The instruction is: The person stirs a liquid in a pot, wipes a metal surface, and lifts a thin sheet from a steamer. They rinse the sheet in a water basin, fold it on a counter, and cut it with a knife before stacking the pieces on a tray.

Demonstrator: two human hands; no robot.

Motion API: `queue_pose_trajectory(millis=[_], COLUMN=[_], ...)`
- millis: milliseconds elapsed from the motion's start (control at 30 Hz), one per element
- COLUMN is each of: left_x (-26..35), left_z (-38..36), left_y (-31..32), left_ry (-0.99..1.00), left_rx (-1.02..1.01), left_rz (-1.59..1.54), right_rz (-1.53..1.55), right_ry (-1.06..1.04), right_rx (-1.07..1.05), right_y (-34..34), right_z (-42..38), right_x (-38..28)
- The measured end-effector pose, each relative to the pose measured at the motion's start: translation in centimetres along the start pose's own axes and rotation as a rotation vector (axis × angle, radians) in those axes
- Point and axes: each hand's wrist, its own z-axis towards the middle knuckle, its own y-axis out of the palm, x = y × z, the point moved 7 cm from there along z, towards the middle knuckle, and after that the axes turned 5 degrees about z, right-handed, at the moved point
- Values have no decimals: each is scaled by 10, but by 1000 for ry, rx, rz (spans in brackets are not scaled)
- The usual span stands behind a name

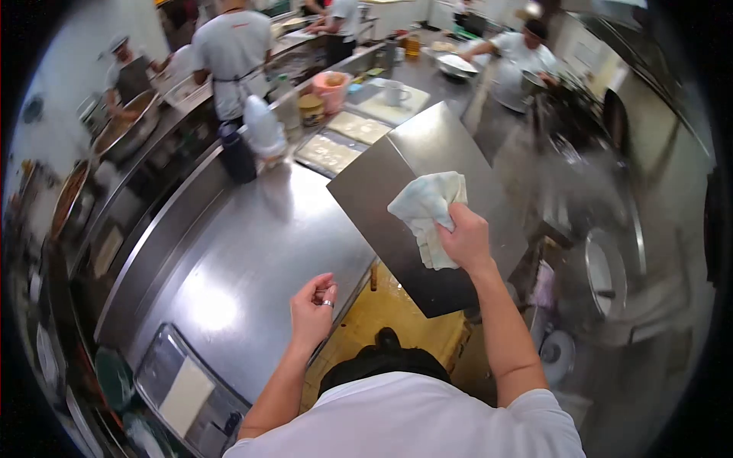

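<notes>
My right hand (466, 238) is closed on a crumpled white cloth (434, 200). Behind the cloth is a large flat metal sheet (405, 252), tilted between the steel counter and the stove side. Whether the hand also bears on the sheet is hidden by the cloth. My left hand (311, 311), with a ring on one finger, is loosely closed near the edge of the steel counter (252, 252). Nothing shows in its curled fingers.
A tray (187, 389) with a pale slab lies at the lower left. Trays of pale pieces (332, 151), a pink tub (330, 91) and a white bottle (263, 126) stand farther back. Several people work around the room. Dark stove equipment (569, 175) is at right, blurred.
</notes>
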Motion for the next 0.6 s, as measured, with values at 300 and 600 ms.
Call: queue_pose_trajectory(millis=[300,600], left_x=[-58,-47], left_z=[-71,-140], left_y=[-46,-39], left_ry=[-181,-362], left_rx=[405,690], left_rz=[18,82], right_rz=[201,293], right_ry=[-36,-27], right_rx=[-468,-690], right_y=[198,331], right_z=[34,44], right_x=[-10,-33])
